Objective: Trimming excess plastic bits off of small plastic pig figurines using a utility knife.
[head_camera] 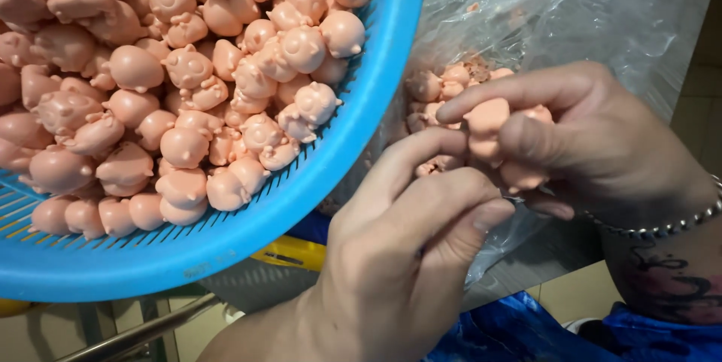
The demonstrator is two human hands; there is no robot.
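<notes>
Near edge: blue fabric (519, 332) bottom right, a metal bar (143, 336) bottom left, a yellow object (295, 253) just under the basket rim

Left hand (398, 257) comes up from the bottom centre, fingers curled in, thumb and forefinger pinched at something small right against the figure; what sits in the pinch is too small to tell

Right hand (594, 144) is just beyond and to the right, bead bracelet (662, 225) on the wrist. It grips a pink figure (489, 132) between thumb and forefinger, and more pink pieces look tucked under its fingers. Figure is held in the air between both hands, over the mouth of the bag

Behind the hands: clear plastic bag (571, 8) with a small heap of bagged figures (444, 83) in it

Left and far: blue slotted basket (331, 174) tilted toward the camera, heaped with loose figures (188, 91), same pink moulded animal shape

Step, as I read it: one-by-one handling of a figure, probably trimming or checking, basket to bag. Basket is much fuller than the bag, so early in the batch

Next move likely needs the right-hand grip kept steady while the left fingertips work the small spot, with the piece over the bag opening
</notes>
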